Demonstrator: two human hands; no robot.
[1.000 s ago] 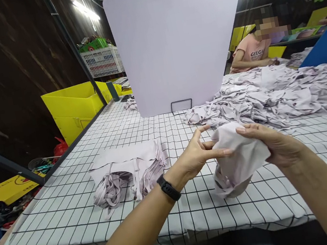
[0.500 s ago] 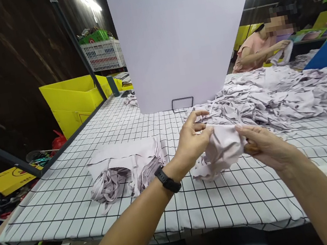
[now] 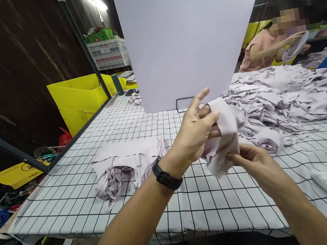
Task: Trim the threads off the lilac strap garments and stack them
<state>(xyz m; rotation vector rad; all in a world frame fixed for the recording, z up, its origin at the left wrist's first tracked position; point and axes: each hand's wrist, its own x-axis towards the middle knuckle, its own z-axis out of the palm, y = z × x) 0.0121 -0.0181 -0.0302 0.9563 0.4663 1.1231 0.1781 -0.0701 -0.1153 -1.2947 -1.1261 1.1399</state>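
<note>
White gridded counter, near edge running beneath forearms. Right hand grips lower part of pale fabric piece; left hand pinches its left side, index finger raised; piece held above counter. Grid stretches leftward to layered stack. Farther: loose heap at right, upright pale board, yellow box past left edge, dark wall.

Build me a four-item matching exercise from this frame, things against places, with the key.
Things:
1. raised cloth piece
2. cloth stack
3. black wristband
4. yellow bin

Places:
A. around the left wrist
B. beyond the left edge of the table
C. in the left hand and right hand
D. on the table, left of both hands

Pairs: 1-C, 2-D, 3-A, 4-B
</note>
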